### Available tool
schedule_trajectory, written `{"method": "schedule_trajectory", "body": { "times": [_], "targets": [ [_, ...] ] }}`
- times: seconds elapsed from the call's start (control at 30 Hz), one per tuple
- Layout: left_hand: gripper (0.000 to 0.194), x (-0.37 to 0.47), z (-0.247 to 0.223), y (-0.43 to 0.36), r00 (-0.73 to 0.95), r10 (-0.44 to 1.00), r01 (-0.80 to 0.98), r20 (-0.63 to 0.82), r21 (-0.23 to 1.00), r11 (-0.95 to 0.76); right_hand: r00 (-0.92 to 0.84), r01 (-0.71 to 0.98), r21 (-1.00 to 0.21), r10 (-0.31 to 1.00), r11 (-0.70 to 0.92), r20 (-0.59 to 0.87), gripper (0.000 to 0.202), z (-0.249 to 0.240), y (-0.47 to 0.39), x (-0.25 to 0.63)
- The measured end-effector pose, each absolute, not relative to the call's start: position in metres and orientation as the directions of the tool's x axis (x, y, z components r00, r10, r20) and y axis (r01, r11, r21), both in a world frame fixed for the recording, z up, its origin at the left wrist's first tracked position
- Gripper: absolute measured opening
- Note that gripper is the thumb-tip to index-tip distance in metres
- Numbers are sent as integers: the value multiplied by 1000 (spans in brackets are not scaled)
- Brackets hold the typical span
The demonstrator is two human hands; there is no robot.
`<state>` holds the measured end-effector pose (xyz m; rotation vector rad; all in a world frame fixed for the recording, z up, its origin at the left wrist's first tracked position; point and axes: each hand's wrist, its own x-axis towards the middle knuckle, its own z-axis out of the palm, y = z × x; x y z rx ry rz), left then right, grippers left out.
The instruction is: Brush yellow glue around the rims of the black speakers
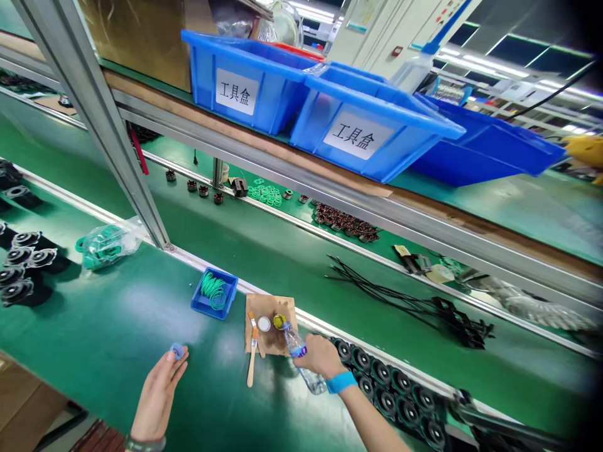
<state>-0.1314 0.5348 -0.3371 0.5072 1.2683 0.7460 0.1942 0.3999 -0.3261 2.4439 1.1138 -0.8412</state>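
Observation:
My left hand (160, 383) pinches a small light-blue bottle cap (177, 350) between thumb and fingers above the green bench. My right hand (318, 359) is wrapped round a clear plastic bottle (295, 340), tilted so its neck meets a small yellowish cup (279, 322). The cup stands on a stained piece of cardboard (257, 302). Beside it on the cardboard lie a white round lid (264, 324) and a brush with a wooden handle (252, 361). Whether liquid leaves the bottle I cannot make out.
A blue tray (195, 304) holds green rings. Several black round housings (386, 402) stand right of my right hand, more motor-like parts (28, 257) at far left. A bag of green rings (106, 246) lies by the metal post (106, 119). Blue bins (372, 119) sit on the shelf above.

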Motion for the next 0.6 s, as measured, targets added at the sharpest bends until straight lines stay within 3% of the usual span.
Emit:
{"method": "schedule_trajectory", "body": {
  "times": [0.6],
  "targets": [
    [57,-142,-334,527,96,748,-265,-657,707,655,513,818,125,614,-561,-600,44,-307,400,200]
  ]
}}
